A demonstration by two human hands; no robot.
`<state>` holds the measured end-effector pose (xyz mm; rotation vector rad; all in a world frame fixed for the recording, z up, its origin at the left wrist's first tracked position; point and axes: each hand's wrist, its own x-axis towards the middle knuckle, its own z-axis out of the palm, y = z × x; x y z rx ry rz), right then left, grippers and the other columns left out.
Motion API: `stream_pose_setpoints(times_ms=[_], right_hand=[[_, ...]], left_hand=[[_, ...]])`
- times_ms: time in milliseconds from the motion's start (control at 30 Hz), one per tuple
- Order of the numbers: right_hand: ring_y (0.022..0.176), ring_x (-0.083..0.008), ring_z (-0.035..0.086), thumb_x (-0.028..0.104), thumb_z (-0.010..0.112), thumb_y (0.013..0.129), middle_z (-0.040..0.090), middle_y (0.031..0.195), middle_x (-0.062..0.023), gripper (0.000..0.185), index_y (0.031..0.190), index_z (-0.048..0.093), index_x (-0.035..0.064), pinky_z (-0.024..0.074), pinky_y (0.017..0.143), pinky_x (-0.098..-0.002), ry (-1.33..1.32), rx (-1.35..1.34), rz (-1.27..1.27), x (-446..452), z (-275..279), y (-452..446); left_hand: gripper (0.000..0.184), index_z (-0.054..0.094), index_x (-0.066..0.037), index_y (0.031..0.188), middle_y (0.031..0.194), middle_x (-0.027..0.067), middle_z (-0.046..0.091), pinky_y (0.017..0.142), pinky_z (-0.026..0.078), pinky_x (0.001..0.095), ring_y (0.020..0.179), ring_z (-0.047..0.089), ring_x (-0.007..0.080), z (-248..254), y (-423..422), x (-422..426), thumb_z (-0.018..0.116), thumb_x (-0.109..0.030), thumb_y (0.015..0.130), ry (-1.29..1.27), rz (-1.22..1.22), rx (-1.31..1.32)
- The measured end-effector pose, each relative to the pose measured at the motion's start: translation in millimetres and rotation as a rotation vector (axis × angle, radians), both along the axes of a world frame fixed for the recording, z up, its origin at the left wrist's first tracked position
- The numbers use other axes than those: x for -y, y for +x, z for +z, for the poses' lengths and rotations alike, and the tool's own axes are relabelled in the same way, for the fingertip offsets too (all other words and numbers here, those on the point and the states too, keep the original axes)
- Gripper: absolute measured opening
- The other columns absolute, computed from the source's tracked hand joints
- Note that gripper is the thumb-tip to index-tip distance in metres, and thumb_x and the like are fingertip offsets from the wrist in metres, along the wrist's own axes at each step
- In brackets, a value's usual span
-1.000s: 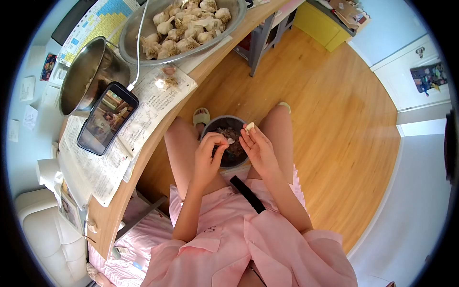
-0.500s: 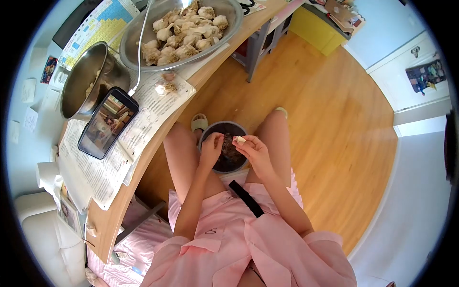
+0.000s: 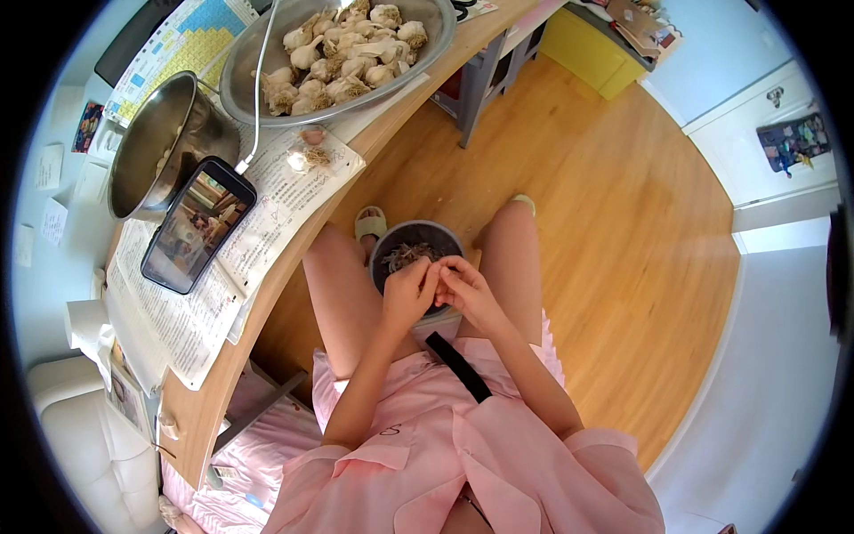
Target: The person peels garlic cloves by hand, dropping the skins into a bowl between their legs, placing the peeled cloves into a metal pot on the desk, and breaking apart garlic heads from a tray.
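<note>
My left hand [image 3: 409, 292] and my right hand [image 3: 466, 292] meet over a dark bin [image 3: 380, 248] between my knees. Their fingertips touch, with the fingers bent and closed. Whatever lies between them is hidden by the fingers. Dry peelings [image 3: 407, 256] show inside the bin. On the desk, a wide metal basin [image 3: 233, 82] holds several garlic bulbs [image 3: 345, 55]. A deeper steel pot [image 3: 211, 133] beside it contains pale pieces, partly seen. A few loose garlic bits [image 3: 309, 158] lie on the printed paper near the basin.
A phone [image 3: 199, 224] on a white cable leans against the pot. Printed sheets [image 3: 187, 311] cover part of the wooden desk [image 3: 267, 307]. A yellow box [image 3: 587, 52] stands on the floor at the upper right. My legs flank the bin.
My two hands have come together over the bin. The pale clove seen earlier in my right fingertips is now hidden.
</note>
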<state>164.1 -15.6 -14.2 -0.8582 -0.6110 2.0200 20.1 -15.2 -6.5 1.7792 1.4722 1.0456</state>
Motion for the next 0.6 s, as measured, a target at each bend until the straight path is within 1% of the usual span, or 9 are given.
stream_pose_setpoints(times_ms=[33,133,233,333,433,600], right_hand=[[0.069,-0.0102,0.055,0.021,0.053,0.094,0.056,0.078,-0.001,0.016,0.101,0.052,0.0066,0.0471,0.064,-0.0232,-0.056,-0.073,0.02,0.5,2.0,0.6],[0.062,-0.0092,0.049,0.024,0.052,0.094,0.052,0.07,0.0006,0.016,0.095,0.051,0.0081,0.041,0.057,-0.0219,-0.008,-0.026,-0.015,2.9,-1.0,-6.1],[0.062,-0.0086,0.048,0.023,0.053,0.094,0.051,0.071,0.0003,0.015,0.094,0.051,0.0092,0.0399,0.057,-0.0219,0.015,-0.101,-0.06,6.7,-1.9,-9.6],[0.063,-0.0082,0.048,0.022,0.053,0.094,0.052,0.073,0.0003,0.012,0.095,0.051,0.0099,0.0401,0.059,-0.0221,-0.006,-0.17,-0.08,9.8,2.6,-11.9],[0.065,-0.008,0.05,0.021,0.053,0.093,0.055,0.077,-0.0007,0.01,0.095,0.051,0.0107,0.0416,0.061,-0.0223,0.004,-0.166,-0.068,9.2,1.0,-9.9],[0.076,-0.0111,0.058,0.018,0.054,0.093,0.06,0.086,-0.0036,0.01,0.097,0.051,0.0092,0.0484,0.071,-0.0254,-0.066,-0.231,-0.074,5.0,-2.5,-7.6]], left_hand=[[0.024,0.048,0.0,0.072,0.063,0.0186,0.052,0.049,0.041,0.0377,0.057,0.055,0.0338,0.0,1.0,1.2,0.052,-0.017,0.089,0.042,0.0,-0.04],[0.025,0.048,0.0,0.072,0.058,0.0143,0.05,0.048,0.041,0.0332,0.048,0.051,0.0236,-0.5,4.1,2.6,0.048,-0.013,0.093,0.096,0.013,0.038],[0.028,0.047,0.0,0.071,0.055,0.0099,0.049,0.045,0.04,0.0298,0.047,0.05,0.0161,-3.9,8.1,3.5,0.044,-0.013,0.095,0.01,0.001,0.237],[0.028,0.048,0.0,0.072,0.057,0.0138,0.049,0.049,0.041,0.0343,0.05,0.052,0.0251,9.3,10.7,9.6,0.042,-0.014,0.095,-0.151,0.077,0.38],[0.028,0.047,0.001,0.073,0.058,0.0124,0.049,0.05,0.041,0.0331,0.051,0.052,0.0205,4.5,9.3,8.8,0.041,-0.015,0.096,-0.116,0.067,0.305],[0.024,0.049,0.0,0.077,0.06,0.0126,0.05,0.05,0.041,0.0312,0.053,0.052,0.0183,1.3,9.4,7.4,0.044,-0.014,0.095,-0.096,0.139,0.275]])
